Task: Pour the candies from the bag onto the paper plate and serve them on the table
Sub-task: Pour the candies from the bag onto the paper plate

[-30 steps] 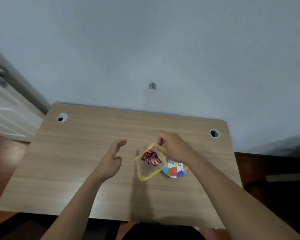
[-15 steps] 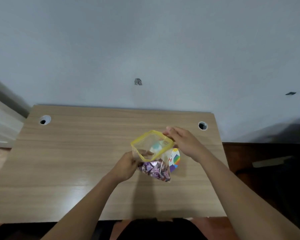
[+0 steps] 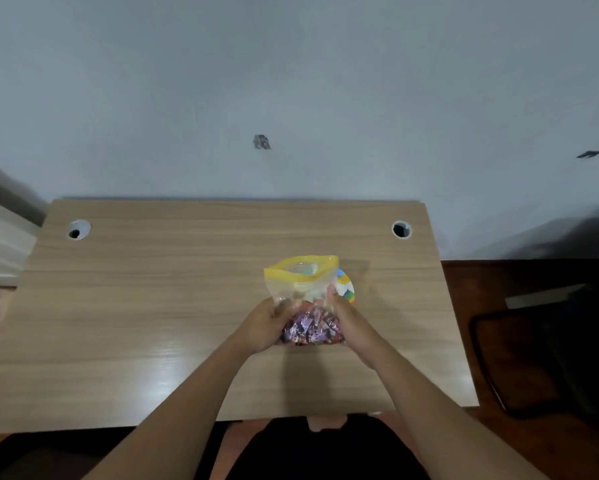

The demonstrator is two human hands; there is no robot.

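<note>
A clear zip bag (image 3: 303, 282) with a yellow rim stands upright above the wooden table (image 3: 152, 306), its mouth open and facing up. Purple and red wrapped candies (image 3: 310, 327) fill its lower part. My left hand (image 3: 261, 323) grips the bag's left side and my right hand (image 3: 350, 320) grips its right side, both low on the bag around the candies. A colourful paper plate (image 3: 347, 289) lies on the table just behind and right of the bag, mostly hidden by it.
The table has two round cable holes, one at the far left (image 3: 78, 230) and one at the far right (image 3: 401, 230). A grey wall rises behind it. A dark chair (image 3: 533, 358) stands to the right of the table.
The bag was lifted from lying tilted to upright. My left hand came in and took its left side; my right hand slid from the rim down to the candy-filled part.
</note>
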